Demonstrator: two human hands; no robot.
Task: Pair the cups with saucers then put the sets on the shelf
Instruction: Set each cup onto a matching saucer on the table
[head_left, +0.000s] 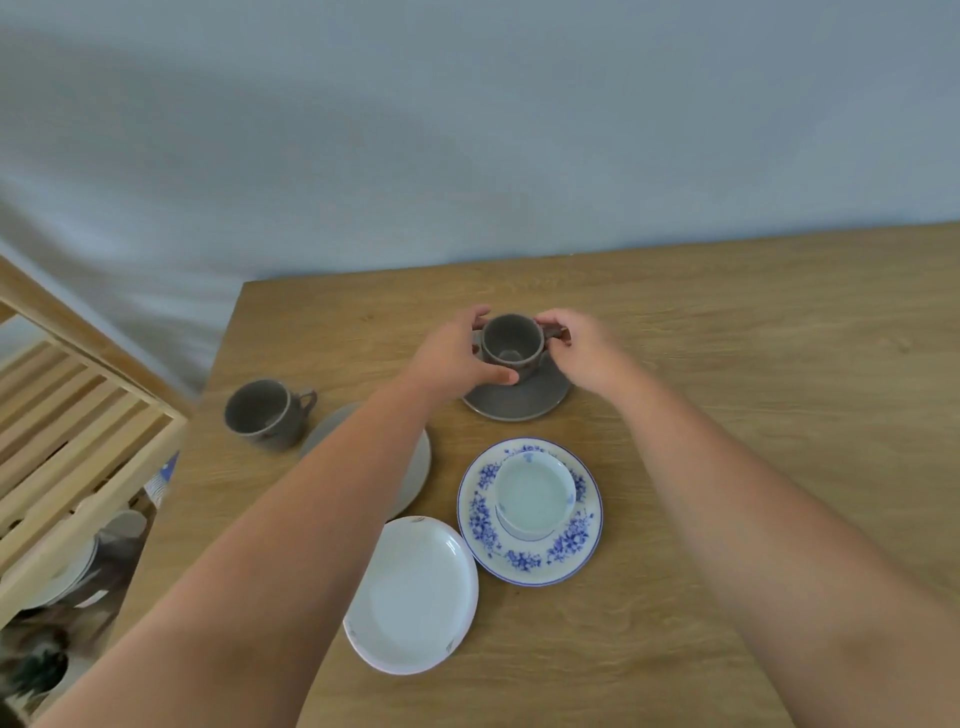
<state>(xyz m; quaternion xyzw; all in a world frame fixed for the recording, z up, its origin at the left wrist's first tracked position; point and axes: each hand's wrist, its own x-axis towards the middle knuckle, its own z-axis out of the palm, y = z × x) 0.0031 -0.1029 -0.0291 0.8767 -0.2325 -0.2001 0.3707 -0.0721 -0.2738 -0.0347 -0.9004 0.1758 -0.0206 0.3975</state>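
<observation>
A grey cup (511, 340) stands on a grey saucer (524, 402) at the far middle of the table. My left hand (457, 353) wraps the cup's left side, thumb across its front. My right hand (576, 348) pinches the cup's handle on the right. A second grey cup (267, 413) stands alone at the left, next to a pale grey saucer (418, 462) partly hidden under my left forearm. A white cup (535, 493) sits on a blue-flowered saucer (530, 558). A plain white saucer (415, 597) lies near the front.
A wooden slatted shelf (78, 441) stands left of the table (727, 364), with plates (67, 571) on its lower level. A pale wall runs behind the table's far edge.
</observation>
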